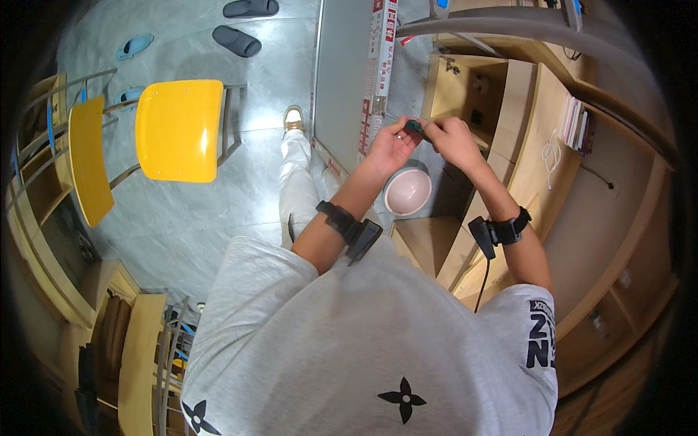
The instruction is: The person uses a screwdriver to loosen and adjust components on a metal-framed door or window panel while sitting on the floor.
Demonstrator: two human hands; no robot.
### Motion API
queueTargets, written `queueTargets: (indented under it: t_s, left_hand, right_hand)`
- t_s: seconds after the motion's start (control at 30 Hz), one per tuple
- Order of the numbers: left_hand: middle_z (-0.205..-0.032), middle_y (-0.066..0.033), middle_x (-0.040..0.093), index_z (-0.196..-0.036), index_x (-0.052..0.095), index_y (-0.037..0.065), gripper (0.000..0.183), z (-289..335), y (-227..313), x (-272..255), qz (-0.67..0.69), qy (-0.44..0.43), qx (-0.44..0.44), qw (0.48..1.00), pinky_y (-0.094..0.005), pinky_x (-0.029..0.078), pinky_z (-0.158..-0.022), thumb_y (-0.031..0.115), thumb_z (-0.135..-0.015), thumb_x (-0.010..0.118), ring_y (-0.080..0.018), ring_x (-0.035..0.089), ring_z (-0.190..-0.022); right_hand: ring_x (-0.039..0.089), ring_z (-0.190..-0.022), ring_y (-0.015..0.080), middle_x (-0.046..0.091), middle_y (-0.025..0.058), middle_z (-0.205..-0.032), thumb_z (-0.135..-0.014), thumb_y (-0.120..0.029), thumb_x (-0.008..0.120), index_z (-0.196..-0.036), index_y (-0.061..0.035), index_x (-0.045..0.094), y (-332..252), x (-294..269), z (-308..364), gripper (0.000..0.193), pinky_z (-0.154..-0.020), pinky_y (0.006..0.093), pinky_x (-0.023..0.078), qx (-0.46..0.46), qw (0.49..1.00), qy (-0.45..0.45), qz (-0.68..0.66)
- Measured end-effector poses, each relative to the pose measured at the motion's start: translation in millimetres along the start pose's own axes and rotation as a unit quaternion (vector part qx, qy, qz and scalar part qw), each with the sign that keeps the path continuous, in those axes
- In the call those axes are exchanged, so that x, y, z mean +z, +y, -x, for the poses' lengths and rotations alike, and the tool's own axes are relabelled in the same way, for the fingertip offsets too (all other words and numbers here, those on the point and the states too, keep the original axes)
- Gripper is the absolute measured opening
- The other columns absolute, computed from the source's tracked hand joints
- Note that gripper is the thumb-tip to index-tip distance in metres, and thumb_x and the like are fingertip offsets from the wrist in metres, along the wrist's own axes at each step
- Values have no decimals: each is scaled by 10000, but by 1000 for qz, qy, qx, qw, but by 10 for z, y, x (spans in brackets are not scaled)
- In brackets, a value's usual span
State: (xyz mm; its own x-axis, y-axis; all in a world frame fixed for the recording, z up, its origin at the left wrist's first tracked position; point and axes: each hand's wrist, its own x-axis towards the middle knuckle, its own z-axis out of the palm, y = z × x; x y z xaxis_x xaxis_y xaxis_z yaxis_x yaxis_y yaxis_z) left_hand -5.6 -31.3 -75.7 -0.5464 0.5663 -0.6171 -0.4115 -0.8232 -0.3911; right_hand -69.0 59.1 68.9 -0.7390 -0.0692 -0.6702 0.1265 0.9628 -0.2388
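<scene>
A small dark green object (414, 126) is pinched between my two hands, too small to tell its kind. My left hand (392, 147) has its palm turned partly up, with thumb and fingertips closed at the object's left end. From the other side, the fingers of my right hand (452, 141) are bent and closed at its right end. Both hands are held out in front of me, above a pink basin (408, 192) that sits lower down. My fingers hide part of the green object.
A yellow chair (179, 131) stands on the grey tiled floor at the left. Slippers (237, 41) lie beyond it. A tall flat panel with a taped edge (378, 65) rises beyond my hands. An open wooden cabinet (518, 109), with books (574, 123) and a white cable (552, 154), is at the right.
</scene>
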Motion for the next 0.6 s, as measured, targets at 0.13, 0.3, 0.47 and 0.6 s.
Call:
queueTargets:
  t_s: [0.13, 0.3, 0.47, 0.6]
  left_hand:
    - [-988, -126, 600, -1029, 522, -24, 159, 37, 5, 20, -32, 11, 11, 999, -363, 494, -904, 105, -941, 494, -244, 596, -939]
    - [-1014, -134, 600, -1050, 520, -28, 188, 24, 9, -15, -14, 34, 3, 999, -362, 477, -921, 118, -931, 515, -260, 589, -964]
    - [-1002, -123, 605, -1035, 535, -25, 202, 118, 42, 75, 8, -38, 2, 999, -345, 456, -928, 143, -923, 543, -260, 584, -970]
    - [-985, -106, 622, -998, 567, 1, 197, -5, 18, 20, -11, -62, -16, 998, -340, 456, -920, 172, -904, 595, -232, 584, -965]
  right_hand:
    - [627, -756, 414, 618, 285, -833, -826, -288, 622, -1014, 46, 604, 41, 74, 23, 383, -661, 463, 488, -9, 998, -1, -62]
    - [649, -681, 344, 638, 212, -902, -756, -204, 665, -1019, 52, 574, -15, 144, 101, 378, -569, 410, 514, -244, 908, 27, 339]
    - [607, -490, 343, 650, 177, -687, -830, -309, 602, -866, 46, 647, -132, -13, -102, 360, -491, 385, 489, 117, 976, -124, -138]
    - [631, -627, 350, 644, 183, -735, -814, -266, 639, -919, 16, 629, -139, -11, -35, 301, -591, 390, 510, -18, 998, -67, 4]
